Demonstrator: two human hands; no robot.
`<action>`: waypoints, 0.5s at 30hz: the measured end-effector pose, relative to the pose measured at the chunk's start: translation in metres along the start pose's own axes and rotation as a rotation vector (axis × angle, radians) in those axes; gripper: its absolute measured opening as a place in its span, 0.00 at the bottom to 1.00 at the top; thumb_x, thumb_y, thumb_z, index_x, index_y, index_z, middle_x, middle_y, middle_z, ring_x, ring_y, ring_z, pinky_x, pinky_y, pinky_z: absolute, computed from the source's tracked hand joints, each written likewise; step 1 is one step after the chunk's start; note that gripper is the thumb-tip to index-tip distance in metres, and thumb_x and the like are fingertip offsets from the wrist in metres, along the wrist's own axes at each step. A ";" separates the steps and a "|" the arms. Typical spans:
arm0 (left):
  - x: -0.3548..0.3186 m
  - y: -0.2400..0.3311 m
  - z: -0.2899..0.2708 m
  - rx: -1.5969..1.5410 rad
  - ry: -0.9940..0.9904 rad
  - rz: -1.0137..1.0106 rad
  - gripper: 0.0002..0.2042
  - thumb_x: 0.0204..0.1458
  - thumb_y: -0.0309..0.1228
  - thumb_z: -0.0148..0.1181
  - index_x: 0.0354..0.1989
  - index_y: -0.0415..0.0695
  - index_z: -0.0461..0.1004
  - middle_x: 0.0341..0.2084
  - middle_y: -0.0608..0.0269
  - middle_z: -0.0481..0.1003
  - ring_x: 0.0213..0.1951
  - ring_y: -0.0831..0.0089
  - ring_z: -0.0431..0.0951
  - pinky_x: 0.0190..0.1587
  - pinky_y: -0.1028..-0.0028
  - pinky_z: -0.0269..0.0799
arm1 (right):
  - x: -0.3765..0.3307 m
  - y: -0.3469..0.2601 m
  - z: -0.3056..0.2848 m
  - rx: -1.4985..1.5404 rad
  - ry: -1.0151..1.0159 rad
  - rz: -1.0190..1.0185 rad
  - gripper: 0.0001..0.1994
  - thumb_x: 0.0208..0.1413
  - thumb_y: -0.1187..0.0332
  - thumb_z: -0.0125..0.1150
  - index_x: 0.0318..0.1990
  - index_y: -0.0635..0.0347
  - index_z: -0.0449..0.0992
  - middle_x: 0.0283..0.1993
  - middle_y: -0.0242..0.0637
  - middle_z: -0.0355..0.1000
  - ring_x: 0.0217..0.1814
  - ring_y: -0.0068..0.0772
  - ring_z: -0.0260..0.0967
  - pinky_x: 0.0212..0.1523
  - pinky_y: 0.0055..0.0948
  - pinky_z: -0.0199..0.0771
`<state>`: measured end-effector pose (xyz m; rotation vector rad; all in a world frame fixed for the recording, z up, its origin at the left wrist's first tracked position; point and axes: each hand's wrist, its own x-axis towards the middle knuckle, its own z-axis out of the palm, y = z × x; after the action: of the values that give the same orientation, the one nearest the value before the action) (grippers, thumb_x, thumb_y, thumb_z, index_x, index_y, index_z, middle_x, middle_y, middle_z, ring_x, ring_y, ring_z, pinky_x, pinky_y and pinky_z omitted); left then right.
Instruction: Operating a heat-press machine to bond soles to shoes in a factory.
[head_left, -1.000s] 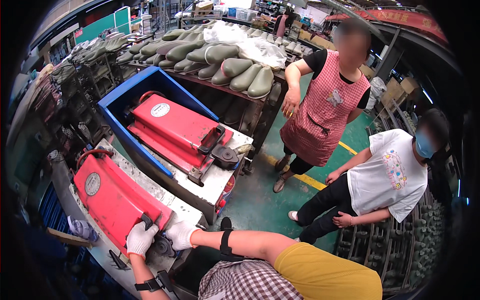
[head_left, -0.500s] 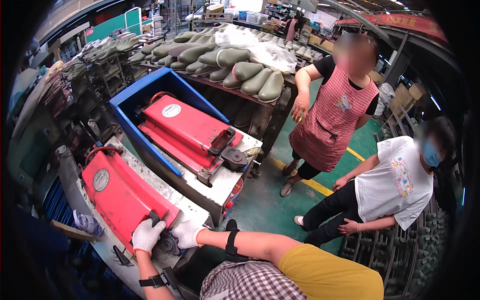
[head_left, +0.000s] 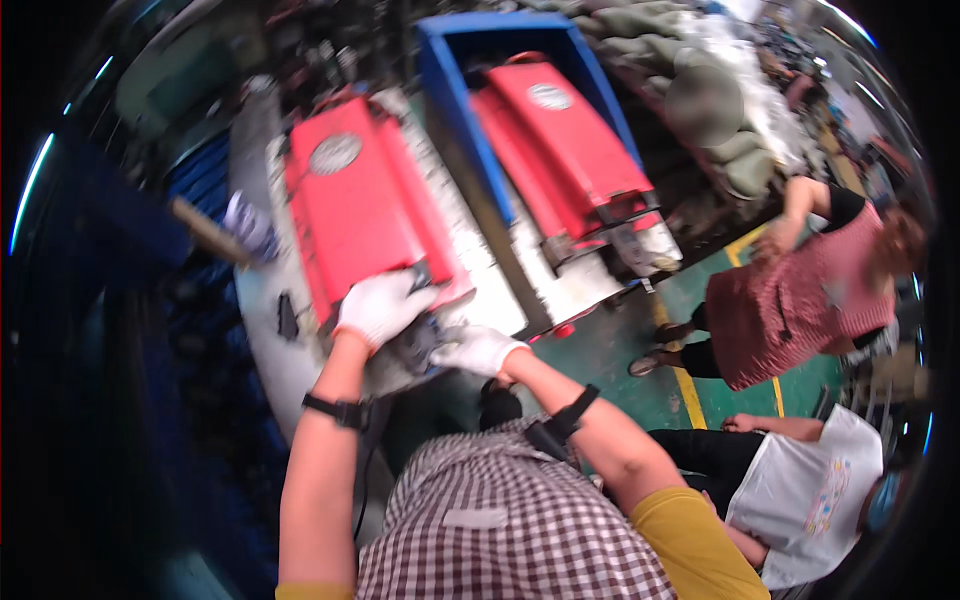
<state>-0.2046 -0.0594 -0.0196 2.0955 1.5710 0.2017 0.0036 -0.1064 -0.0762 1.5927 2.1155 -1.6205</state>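
Observation:
My left hand (head_left: 385,306), in a white knitted glove, lies over the front end of a red metal machine cover (head_left: 360,215). Its fingers appear closed round the black handle (head_left: 419,272) there, most of which is hidden. My right hand (head_left: 476,349), gloved the same way, is beside a dark round part (head_left: 412,346) at the machine's front. The right fingers are curled, and motion blur hides what they hold, if anything. A pale round label (head_left: 335,154) marks the cover's far part.
To the right, a second red machine (head_left: 570,140) sits within a blue frame (head_left: 493,170). Olive-green shoe-shaped forms (head_left: 745,165) are heaped behind it. A person in a pink apron (head_left: 775,300) and another in a white shirt (head_left: 815,495) stand at right. A clear purplish container (head_left: 250,225) rests at left.
The view has swung left and down, so the machines and people appear shifted, and both my forearms show more fully. Both gloved hands remain at the front of the same red machine.

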 end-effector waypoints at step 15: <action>-0.013 0.019 -0.045 0.088 0.122 -0.011 0.23 0.62 0.54 0.56 0.38 0.43 0.81 0.34 0.45 0.83 0.41 0.45 0.84 0.46 0.48 0.78 | -0.011 -0.026 0.080 0.511 -0.489 0.227 0.22 0.73 0.53 0.59 0.59 0.65 0.72 0.47 0.45 0.79 0.37 0.39 0.83 0.37 0.38 0.88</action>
<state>-0.2112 -0.0612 0.0306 2.1774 1.6900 0.2649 -0.0509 -0.1711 -0.0881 1.2739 1.3020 -2.2836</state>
